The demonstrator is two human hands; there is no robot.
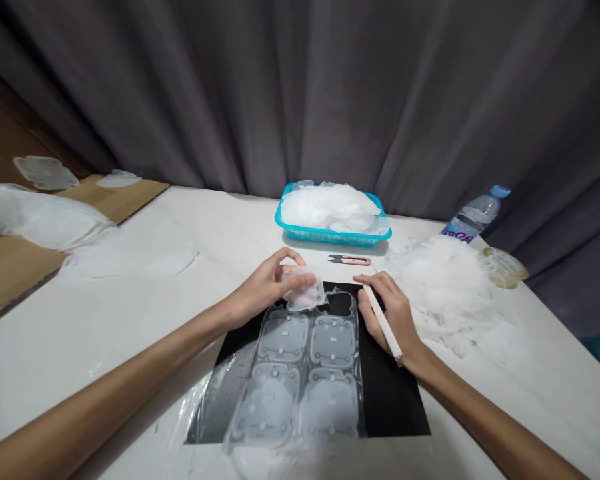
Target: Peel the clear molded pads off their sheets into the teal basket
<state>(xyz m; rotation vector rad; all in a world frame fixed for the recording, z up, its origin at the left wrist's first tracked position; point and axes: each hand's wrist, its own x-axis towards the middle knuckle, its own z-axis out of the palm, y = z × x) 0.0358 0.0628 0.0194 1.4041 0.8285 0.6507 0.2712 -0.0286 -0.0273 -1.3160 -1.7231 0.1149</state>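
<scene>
A clear moulded plastic sheet (300,373) with several rounded square shapes lies on a black mat (395,400) in front of me. My left hand (267,283) is closed on one clear cut-out piece (305,293), lifted at the sheet's far end. My right hand (390,313) grips a thin white pen-like tool (383,323), its tip near the sheet's far right corner.
A turquoise basket (330,233) heaped with clear pieces stands at the back. Small pink snips (350,259) lie before it. A pile of plastic scraps (445,287), a tape roll (505,267) and a water bottle (475,217) are at right. Plastic bags (40,220) lie left.
</scene>
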